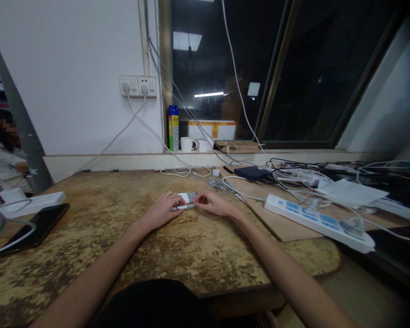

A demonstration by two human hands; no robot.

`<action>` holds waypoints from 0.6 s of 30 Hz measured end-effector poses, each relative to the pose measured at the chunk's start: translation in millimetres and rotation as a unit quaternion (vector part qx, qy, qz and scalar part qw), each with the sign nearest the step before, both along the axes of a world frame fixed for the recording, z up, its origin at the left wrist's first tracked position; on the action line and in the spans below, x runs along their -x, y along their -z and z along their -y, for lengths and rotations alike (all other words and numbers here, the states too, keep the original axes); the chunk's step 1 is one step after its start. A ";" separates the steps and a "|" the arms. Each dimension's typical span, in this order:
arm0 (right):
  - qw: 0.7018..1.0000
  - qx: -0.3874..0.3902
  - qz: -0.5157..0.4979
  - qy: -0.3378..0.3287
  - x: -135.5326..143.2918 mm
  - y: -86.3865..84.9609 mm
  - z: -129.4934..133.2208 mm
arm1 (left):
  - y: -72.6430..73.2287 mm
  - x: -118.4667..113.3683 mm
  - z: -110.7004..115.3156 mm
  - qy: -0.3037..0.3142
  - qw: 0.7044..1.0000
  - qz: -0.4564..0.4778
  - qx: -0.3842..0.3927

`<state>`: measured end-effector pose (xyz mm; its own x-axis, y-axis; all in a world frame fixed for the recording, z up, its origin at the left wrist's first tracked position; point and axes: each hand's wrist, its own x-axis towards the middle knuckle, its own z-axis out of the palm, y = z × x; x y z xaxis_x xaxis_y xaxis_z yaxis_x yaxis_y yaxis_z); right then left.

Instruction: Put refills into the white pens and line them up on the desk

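Note:
Several grey and white pens [189, 197] lie side by side in a row on the worn wooden table [177, 255]. Just in front of the row is a single grey and white pen [183, 207], roughly parallel to the others. My left hand [164, 208] has its fingers closed on the left part of this single pen and also reaches the left end of the row. At the pen's right end, my right hand [212, 203] pinches it between thumb and fingers, beside the right end of the row.
A white power strip [317, 223] rests on a brown board [283, 228] at the right, among tangled cables. A black phone [37, 228] and another power strip [41, 202] are at left. A cup [187, 144] and spray can [173, 128] stand on the sill. A person sits far left.

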<state>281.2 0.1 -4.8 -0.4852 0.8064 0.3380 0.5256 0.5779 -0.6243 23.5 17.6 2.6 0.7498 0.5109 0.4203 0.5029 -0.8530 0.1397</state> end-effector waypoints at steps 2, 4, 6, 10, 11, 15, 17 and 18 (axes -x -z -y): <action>1.000 0.002 -0.008 0.002 1.1 -1.1 1.5 | -0.4 0.4 -0.5 -0.008 1.000 0.006 0.002; 1.000 0.002 -0.022 -0.001 2.4 -1.5 2.1 | -0.9 0.8 -0.6 -0.014 1.000 0.024 0.010; 0.999 0.005 -0.039 -0.009 3.6 -1.7 1.8 | -1.9 1.3 -0.3 -0.020 0.998 0.044 0.029; 0.997 0.008 -0.072 -0.010 4.3 -2.5 -0.3 | -5.4 5.2 -3.2 -0.030 0.994 0.076 0.078; 0.997 0.008 -0.078 -0.005 4.0 -2.7 -0.8 | -6.3 7.9 -5.8 -0.040 0.992 0.084 0.085; 0.995 0.002 -0.098 0.023 2.0 -3.8 -1.9 | -9.0 32.7 -23.4 -0.224 0.966 0.125 0.028; 0.994 -0.005 -0.107 0.033 1.4 -4.3 -1.6 | -9.9 52.9 -32.2 -0.299 0.944 0.143 0.003; 0.993 -0.007 -0.111 0.036 1.3 -4.6 -1.2 | -10.1 64.0 -35.4 -0.337 0.929 0.152 -0.008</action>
